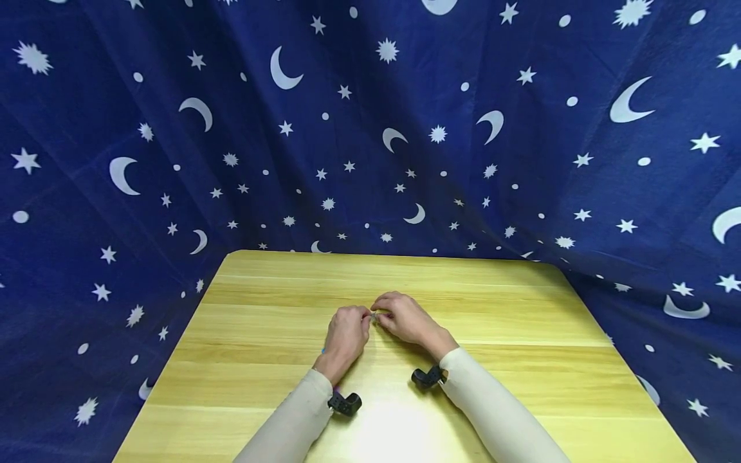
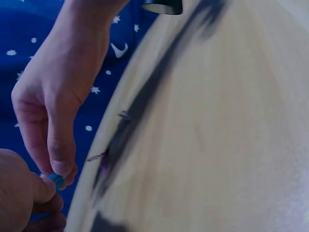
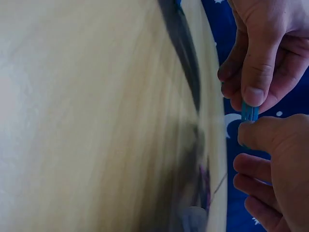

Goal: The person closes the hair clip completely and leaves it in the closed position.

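In front of me, over the middle of the table, both hands meet at a small blue piece [image 3: 249, 112] with lengthwise ridges. My left hand [image 1: 347, 334] pinches one end of it between thumb and fingers. From the other side my right hand [image 1: 408, 319] pinches the opposite end, its remaining fingers loosely bent. Only a short blue stretch [image 2: 57, 181] shows between the fingertips, and I cannot tell its exact kind. Fingers hide both ends.
Around me is a light wooden table [image 1: 260, 289], with a blue star-and-moon curtain [image 1: 347, 128] behind it. Small purple bits [image 3: 204, 186] and a thin wire-like strand [image 2: 96, 157] appear near the forearms' shadows. Black cameras [image 1: 345, 404] sit on both wrists.
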The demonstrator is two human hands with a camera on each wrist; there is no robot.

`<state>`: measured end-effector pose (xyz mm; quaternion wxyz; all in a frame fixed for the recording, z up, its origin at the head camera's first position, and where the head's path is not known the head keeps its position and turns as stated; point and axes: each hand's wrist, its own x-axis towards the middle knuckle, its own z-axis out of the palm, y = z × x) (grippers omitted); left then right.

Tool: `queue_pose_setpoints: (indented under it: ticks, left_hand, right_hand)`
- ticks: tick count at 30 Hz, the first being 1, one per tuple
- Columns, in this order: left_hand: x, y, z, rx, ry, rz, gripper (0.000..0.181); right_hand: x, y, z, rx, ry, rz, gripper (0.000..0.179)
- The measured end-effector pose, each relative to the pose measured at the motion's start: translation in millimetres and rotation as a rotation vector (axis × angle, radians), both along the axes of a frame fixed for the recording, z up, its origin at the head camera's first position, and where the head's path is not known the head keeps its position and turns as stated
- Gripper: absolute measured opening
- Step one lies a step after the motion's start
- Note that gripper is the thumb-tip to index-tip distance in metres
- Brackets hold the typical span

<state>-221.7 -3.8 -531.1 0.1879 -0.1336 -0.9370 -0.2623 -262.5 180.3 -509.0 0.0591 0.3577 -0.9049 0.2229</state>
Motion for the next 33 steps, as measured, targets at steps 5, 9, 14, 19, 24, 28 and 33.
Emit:
queue_pose_setpoints:
  ticks: [5,9,14,19,24,28,33]
  left_hand:
    - [3.9,-5.4,11.0,0.052,0.005,-0.049,0.005]
    - [8.0,-8.7,19.4,0.103,-0.001,-0.1,0.006]
    - [10.9,-10.3,27.3,0.133,0.023,-0.124,0.007]
    - [14.0,-11.9,36.5,0.15,0.043,-0.141,0.005]
    - [18.4,-15.9,43.2,0.161,0.022,-0.178,0.006]
    - [22.2,-19.3,44.7,0.16,-0.015,-0.211,0.006]
    - [26.3,-21.8,44.8,0.175,-0.05,-0.242,0.006]
  right_hand:
    - [7.0,2.4,6.3,-0.039,0.018,-0.015,0.022]
    - [13.7,6.5,9.0,-0.107,0.022,-0.019,0.019]
    - [24.2,10.1,13.0,-0.186,0.036,-0.036,0.013]
    - [35.4,10.9,18.0,-0.221,0.07,-0.052,0.009]
    - [45.3,10.0,22.3,-0.236,0.081,-0.049,0.006]
    - [53.0,10.8,23.7,-0.244,0.078,-0.058,0.006]
    - [60.6,13.0,22.3,-0.273,0.076,-0.08,0.006]
